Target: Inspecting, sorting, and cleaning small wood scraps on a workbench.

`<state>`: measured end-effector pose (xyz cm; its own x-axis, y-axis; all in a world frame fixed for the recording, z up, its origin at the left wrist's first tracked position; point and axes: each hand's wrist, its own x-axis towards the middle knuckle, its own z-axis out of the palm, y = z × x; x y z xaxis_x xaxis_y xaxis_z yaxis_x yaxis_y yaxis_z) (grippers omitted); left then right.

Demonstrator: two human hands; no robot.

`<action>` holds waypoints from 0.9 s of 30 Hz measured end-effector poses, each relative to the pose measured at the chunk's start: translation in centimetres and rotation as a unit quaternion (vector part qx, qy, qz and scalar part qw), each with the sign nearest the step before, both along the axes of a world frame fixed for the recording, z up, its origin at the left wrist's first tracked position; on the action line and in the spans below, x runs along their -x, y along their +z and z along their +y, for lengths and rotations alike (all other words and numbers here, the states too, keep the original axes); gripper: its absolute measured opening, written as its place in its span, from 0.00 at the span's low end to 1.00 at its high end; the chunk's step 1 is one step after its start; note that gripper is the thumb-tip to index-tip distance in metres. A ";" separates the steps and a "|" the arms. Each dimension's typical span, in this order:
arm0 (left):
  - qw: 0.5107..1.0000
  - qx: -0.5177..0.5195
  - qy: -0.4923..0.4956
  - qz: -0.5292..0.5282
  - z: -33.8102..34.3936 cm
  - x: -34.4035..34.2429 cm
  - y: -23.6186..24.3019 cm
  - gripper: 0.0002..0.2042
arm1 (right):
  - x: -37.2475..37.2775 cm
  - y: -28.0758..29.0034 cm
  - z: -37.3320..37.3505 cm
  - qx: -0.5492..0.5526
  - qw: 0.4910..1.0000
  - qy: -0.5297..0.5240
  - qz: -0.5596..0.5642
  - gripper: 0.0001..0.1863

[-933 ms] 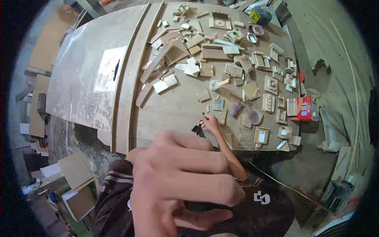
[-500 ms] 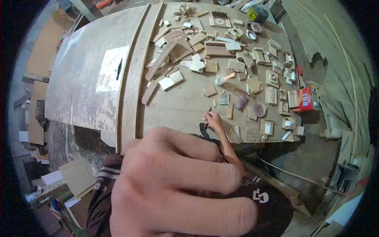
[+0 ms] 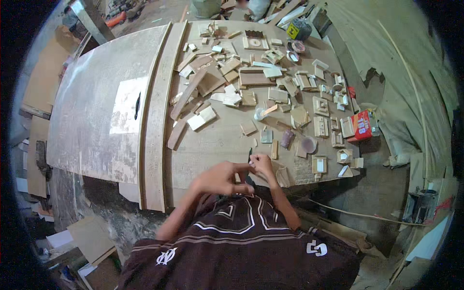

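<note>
Both my hands meet above the near edge of the tabletop. My right hand pinches a dark strip, which projects beyond the fingers; my left hand is half curled beside it, and whether its fingertips grip anything I cannot tell. A loosened right pinch could let the strip slip onto the tabletop or my shirt; a poorly timed left finger could knock it aside. Just beyond lie a small offcut and a wooden stick, obstacles to a forward reach. Farther out are a purple packet, a round dish and heaped wood scraps.
</note>
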<state>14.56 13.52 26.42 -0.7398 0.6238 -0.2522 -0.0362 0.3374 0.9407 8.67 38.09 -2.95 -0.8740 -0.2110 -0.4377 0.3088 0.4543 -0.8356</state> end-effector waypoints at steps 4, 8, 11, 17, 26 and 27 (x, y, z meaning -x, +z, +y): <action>0.969 0.185 0.092 -0.136 -1.0 -0.9 -17.9 0.32 | 0.0 0.7 0.5 -0.003 1.000 0.019 -0.010 0.25; 0.968 0.163 0.146 -0.119 -1.6 -1.9 -26.7 0.34 | 1.1 0.3 1.5 -0.082 0.991 0.021 -0.107 0.34; 0.934 0.065 0.221 -0.273 -1.3 -1.7 -27.2 0.33 | 2.4 -0.1 0.9 -0.096 0.983 0.024 -0.155 0.33; 0.919 -0.097 0.286 -0.254 2.2 1.2 -32.1 0.22 | 2.7 -2.8 -0.4 -0.090 0.982 0.053 -0.159 0.15; 0.867 -0.147 0.438 -0.188 0.2 7.3 -31.2 0.21 | 7.2 -2.7 -6.0 0.203 0.976 0.025 -0.077 0.13; 0.866 -0.141 0.458 -0.142 -0.8 7.8 -30.8 0.21 | 8.2 -1.6 -6.9 0.178 0.980 0.025 -0.087 0.13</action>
